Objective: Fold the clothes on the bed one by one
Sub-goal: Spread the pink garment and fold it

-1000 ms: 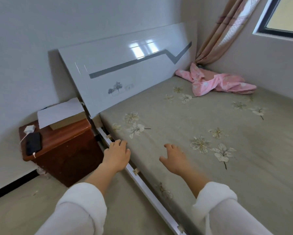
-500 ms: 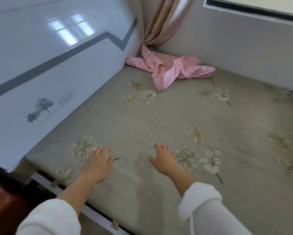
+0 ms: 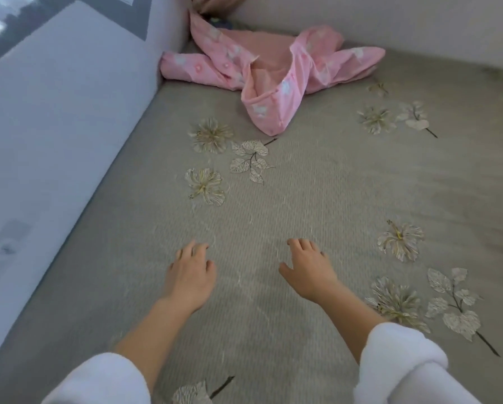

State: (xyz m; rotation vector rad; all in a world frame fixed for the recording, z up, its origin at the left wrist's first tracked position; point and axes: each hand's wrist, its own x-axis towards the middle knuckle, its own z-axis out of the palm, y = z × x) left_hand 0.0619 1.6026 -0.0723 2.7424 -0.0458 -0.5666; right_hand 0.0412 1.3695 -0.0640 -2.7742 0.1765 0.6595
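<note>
Head view — crumpled pink garment (image 3: 273, 74), woven bedspread (image 3: 331, 199)

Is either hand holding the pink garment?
No, the left hand and right hand are empty, well short of the pink garment heaped far up the bed.

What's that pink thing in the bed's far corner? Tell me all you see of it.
The pink garment is soft-looking cloth printed with pale flowers, its plain pink inside showing. It lies crumpled, unfolded, on the grey flowered bedcover in the far corner, one end against the headboard. The left hand and right hand lie short of it.
</note>
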